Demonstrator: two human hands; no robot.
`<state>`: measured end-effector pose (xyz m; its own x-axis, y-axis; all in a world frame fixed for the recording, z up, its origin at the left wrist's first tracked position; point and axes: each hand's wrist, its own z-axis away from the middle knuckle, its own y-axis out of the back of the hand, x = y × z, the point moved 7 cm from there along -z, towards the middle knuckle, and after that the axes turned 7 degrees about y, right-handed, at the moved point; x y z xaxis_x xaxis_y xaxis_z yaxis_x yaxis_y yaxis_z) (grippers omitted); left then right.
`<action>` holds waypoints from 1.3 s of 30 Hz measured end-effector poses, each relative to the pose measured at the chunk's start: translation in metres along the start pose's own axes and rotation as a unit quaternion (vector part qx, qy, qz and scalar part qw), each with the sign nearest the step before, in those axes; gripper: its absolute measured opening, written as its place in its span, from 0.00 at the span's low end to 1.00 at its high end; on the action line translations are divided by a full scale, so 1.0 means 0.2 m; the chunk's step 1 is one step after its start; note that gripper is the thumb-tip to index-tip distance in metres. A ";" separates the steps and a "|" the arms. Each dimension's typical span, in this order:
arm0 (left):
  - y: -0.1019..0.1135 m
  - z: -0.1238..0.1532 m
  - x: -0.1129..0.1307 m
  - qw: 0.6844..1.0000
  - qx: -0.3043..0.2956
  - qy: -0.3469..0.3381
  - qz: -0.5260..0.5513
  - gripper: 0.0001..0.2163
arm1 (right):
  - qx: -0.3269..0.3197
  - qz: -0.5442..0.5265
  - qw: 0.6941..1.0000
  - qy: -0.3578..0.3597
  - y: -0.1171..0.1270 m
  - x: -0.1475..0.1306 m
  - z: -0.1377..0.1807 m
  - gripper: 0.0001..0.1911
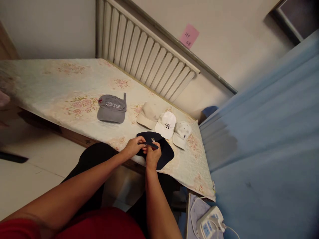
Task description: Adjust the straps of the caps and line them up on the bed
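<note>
A dark navy cap [165, 151] lies at the front edge of the bed, its brim pointing to the right. Both hands are at its back strap [151, 144], a narrow dark band. My left hand [134, 146] pinches the strap near its left end. Closed around the strap's right part is my right hand [153, 154], with the tip of the band sticking out past the fingers. A small metal buckle [153, 139] shows on the cap just above the strap. Parts of the cap are hidden beneath the hands.
Beyond the navy cap sit a beige cap [147, 116], a white CK cap [166, 125] and another white cap [181, 135]. A grey cap [112, 109] lies farther left. Blue curtain [261, 142] hangs at right; a power strip [210, 223] rests below it. A radiator [147, 53] lines the wall.
</note>
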<state>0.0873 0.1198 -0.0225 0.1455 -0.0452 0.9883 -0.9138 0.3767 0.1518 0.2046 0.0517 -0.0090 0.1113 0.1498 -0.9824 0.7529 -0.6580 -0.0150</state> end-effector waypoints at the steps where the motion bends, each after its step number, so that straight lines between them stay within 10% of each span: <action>1: 0.00 0.00 0.00 1.000 0.002 0.001 0.005 0.06 | -0.012 0.021 1.000 0.016 0.00 -0.01 0.00 0.04; 11: 0.02 -0.01 -0.03 0.999 0.010 0.018 0.040 0.07 | -0.140 0.072 0.987 0.012 -0.08 -0.02 0.00 0.07; 25: 0.12 0.02 0.18 1.000 0.009 -0.015 -0.026 0.07 | -0.094 -0.021 0.992 -0.077 -0.04 0.05 -0.05 0.08; 39: 0.06 0.07 0.27 0.984 -0.152 0.019 0.095 0.17 | -0.095 -0.118 0.979 -0.133 -0.05 -0.01 -0.06 0.08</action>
<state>0.0790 0.1080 0.0332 0.0014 0.0849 0.9964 -0.7705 0.6353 -0.0530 0.2040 0.0660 -0.0042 -0.2340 0.0667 -0.9699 0.8477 -0.4744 -0.2371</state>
